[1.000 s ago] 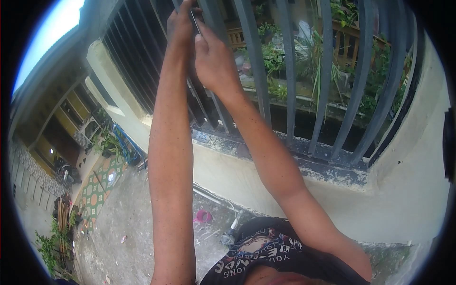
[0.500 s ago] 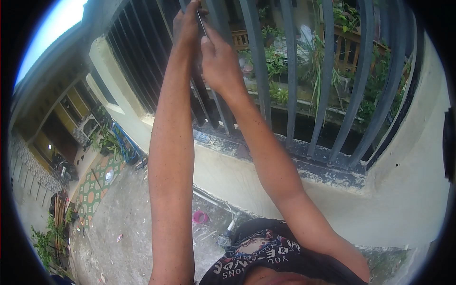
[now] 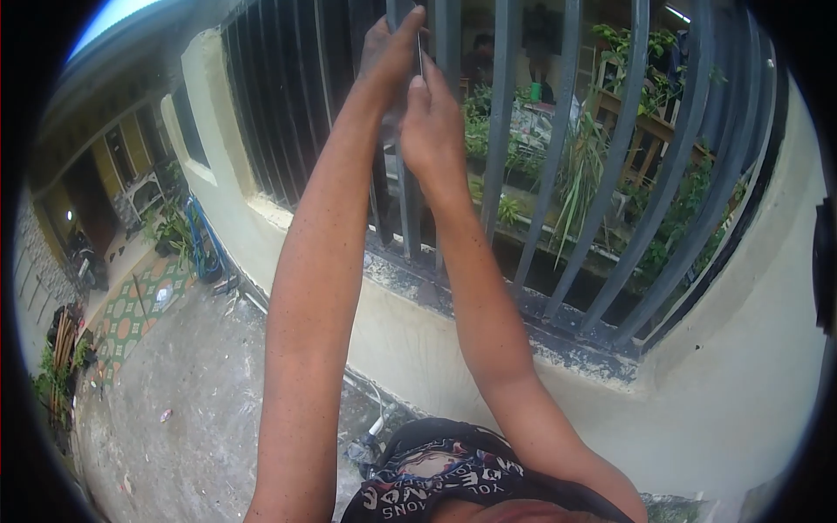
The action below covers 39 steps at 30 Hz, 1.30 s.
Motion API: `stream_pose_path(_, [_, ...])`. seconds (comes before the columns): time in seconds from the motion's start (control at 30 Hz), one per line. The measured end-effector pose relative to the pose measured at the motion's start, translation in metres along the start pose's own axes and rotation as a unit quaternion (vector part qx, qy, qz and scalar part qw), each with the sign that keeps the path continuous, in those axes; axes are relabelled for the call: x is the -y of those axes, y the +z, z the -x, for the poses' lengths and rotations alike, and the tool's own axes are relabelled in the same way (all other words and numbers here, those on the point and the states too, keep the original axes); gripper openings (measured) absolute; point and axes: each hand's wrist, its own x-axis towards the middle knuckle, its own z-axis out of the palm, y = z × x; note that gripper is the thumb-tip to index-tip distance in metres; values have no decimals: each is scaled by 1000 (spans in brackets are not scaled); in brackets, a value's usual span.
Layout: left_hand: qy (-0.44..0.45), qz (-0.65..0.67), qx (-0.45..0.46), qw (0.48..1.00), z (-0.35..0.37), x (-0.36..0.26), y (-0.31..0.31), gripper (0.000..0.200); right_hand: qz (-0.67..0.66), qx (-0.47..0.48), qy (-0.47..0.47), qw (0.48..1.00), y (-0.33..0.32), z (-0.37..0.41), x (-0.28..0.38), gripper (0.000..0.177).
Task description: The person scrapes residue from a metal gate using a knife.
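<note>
Both my arms reach up to the grey metal bars (image 3: 501, 113) of a window-like opening in the wall. My left hand (image 3: 391, 48) is closed near the top of one bar, with its fingers wrapped round something dark. Just right of it and slightly lower, my right hand (image 3: 433, 122) is closed on a thin metal tool (image 3: 420, 59) whose narrow edge shows between the two hands. The far end of the tool is hidden by my fingers.
A pale wall (image 3: 724, 349) with a worn ledge (image 3: 410, 283) carries the bars. Behind them are plants (image 3: 584, 174), a wooden railing and a dim seated figure. At left lie a concrete floor (image 3: 192, 383), patterned tiles (image 3: 139, 305), a blue hose and bundled sticks.
The view has shifted, so the bars and both hands appear further right. My hands keep their hold high on the bars. The pink ring on the floor is out of sight.
</note>
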Motion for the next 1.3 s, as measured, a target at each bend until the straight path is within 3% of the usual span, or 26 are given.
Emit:
stream_pose_path(0.07, [46, -14, 6, 999, -4, 0, -2, 41, -23, 7, -31, 999, -4, 2, 12, 50])
stream_pose_path(0.1, [34, -13, -2, 999, -6, 0, -1, 41, -64, 50, 50, 995, -12, 6, 17, 50])
stream_pose_path(0.13, [21, -11, -8, 1000, -4, -3, 2, 41, -62, 54, 49, 995, -8, 4, 14, 50])
stream_pose_path(0.2, [19, -13, -11, 1000, 3, -9, 5, 41, 24, -12, -23, 999, 0, 1, 2, 50])
stream_pose_path(0.3, [31, -35, -15, 999, 4, -11, 4, 51, 1, -11, -41, 999, 1, 1, -5, 50])
stream_pose_path(0.43, [34, -36, -19, 999, 5, -11, 4, 47, -62, 26, 25, 997, -5, 7, 8, 50])
stream_pose_path(0.5, [33, -34, -16, 999, 8, -12, 7, 50, 28, -5, -3, 1000, 2, 0, -5, 50])
stream_pose_path(0.63, [34, -23, -19, 999, 1, -10, 8, 38, -24, -3, -26, 999, 1, 2, -4, 50])
stream_pose_path(0.73, [44, 2, -26, 999, -3, -9, 8, 34, -68, 35, 57, 995, -3, 6, 9, 50])
stream_pose_path(0.8, [55, 9, -21, 998, -2, -8, 10, 35, 29, -58, -63, 996, 10, -4, -14, 48])
stream_pose_path(0.83, [16, 9, -26, 999, -2, -10, 10, 36, 16, -67, -88, 994, 11, -4, -15, 48])
stream_pose_path(0.93, [-29, 7, -35, 999, 0, -16, 8, 39, 3, -41, -82, 996, 7, -5, -12, 48])
stream_pose_path(1.0, [3, -38, -36, 999, 0, -14, 9, 41, 7, -47, -78, 996, 8, -6, -6, 48])
stream_pose_path(1.27, [-1, 0, -27, 1000, -11, 0, 7, 42, 17, -56, -96, 994, 12, -3, 1, 48])
stream_pose_path(1.3, [37, -17, -29, 999, -13, 2, 7, 43, -8, -50, -75, 996, 12, -3, 2, 48])
